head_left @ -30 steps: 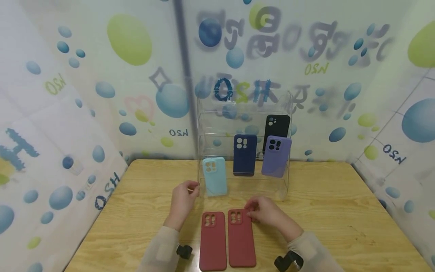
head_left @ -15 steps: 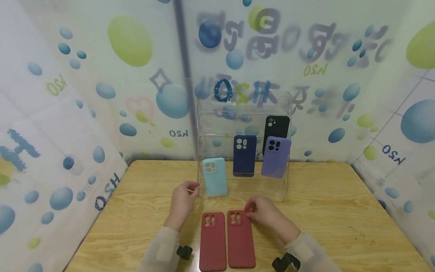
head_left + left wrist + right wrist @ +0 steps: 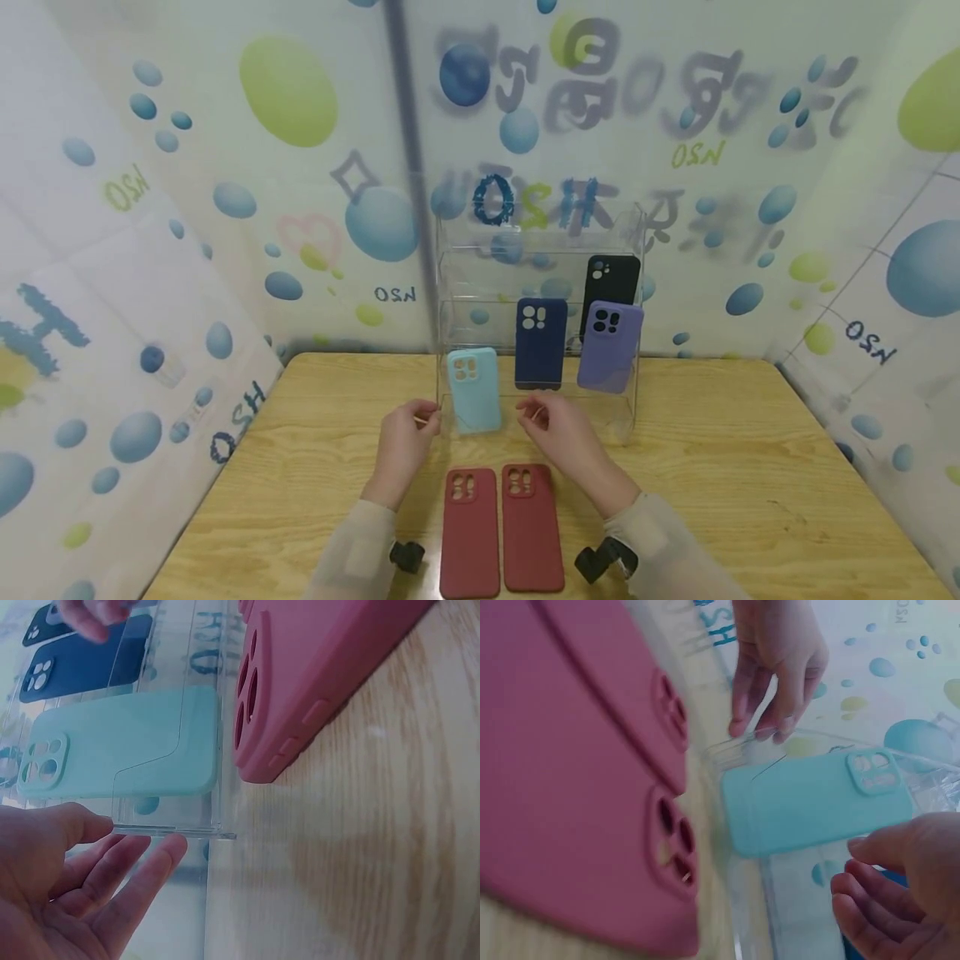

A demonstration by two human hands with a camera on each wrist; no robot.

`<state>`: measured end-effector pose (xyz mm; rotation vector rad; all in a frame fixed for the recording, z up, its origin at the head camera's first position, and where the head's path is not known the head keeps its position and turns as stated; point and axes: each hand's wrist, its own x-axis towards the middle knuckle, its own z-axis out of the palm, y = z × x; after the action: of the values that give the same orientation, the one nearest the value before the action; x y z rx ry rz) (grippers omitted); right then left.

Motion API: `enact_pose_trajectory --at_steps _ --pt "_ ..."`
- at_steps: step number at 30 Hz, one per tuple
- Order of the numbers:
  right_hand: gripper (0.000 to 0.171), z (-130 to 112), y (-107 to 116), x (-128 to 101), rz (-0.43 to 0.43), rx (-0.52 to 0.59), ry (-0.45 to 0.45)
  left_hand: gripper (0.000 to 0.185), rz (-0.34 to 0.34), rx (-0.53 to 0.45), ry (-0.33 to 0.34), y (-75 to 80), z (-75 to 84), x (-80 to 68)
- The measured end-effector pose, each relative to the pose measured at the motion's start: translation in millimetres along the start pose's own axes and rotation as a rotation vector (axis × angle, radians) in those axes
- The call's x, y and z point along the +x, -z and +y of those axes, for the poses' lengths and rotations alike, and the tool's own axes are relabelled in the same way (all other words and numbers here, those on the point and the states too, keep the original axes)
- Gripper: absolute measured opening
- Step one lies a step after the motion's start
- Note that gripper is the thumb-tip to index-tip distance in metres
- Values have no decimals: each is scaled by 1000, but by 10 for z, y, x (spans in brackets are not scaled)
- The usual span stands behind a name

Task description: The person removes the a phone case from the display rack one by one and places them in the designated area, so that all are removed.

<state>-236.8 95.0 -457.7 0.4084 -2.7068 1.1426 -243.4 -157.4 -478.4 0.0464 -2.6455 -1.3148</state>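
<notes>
At the lower left side of the clear tiered display rack [image 3: 572, 406], my left hand [image 3: 402, 442] pinches its edge between thumb and fingers, as the left wrist view shows. A light blue phone case [image 3: 476, 392] leans in the lowest tier just beside it. My right hand [image 3: 558, 421] hovers to the right of that case, fingers loosely bent with nothing between them. In the right wrist view its thumb tip overlaps the lower edge of the light blue phone case [image 3: 810, 799]. Two dark red phone cases, a left one [image 3: 470, 542] and a right one [image 3: 533, 537], lie side by side in front.
Higher in the rack stand a navy phone case [image 3: 541, 350], a purple phone case [image 3: 609, 354] and a black phone case [image 3: 621, 277] partly behind the purple one. The wooden table [image 3: 735, 467] reaches back to a patterned wall covering [image 3: 300, 200].
My right hand has left the top corner of the right red phone case and moved up and left toward the light blue one. The left hand stays on the rack's edge.
</notes>
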Motion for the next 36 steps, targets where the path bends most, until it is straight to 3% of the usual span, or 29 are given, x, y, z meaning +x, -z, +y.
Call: enact_pose_trajectory --at_steps 5,13,26,36 --pt "18 -131 -42 141 76 50 56 14 -11 -1 13 -3 -5 2" --pt "27 -327 -65 310 164 32 85 13 -15 -10 17 3 15 -27" --pt "31 -410 -72 552 139 4 143 13 -1 -14 2 -3 23 -17" --pt "24 -454 -101 563 153 21 189 14 -3 -1 -2 20 14 -16"
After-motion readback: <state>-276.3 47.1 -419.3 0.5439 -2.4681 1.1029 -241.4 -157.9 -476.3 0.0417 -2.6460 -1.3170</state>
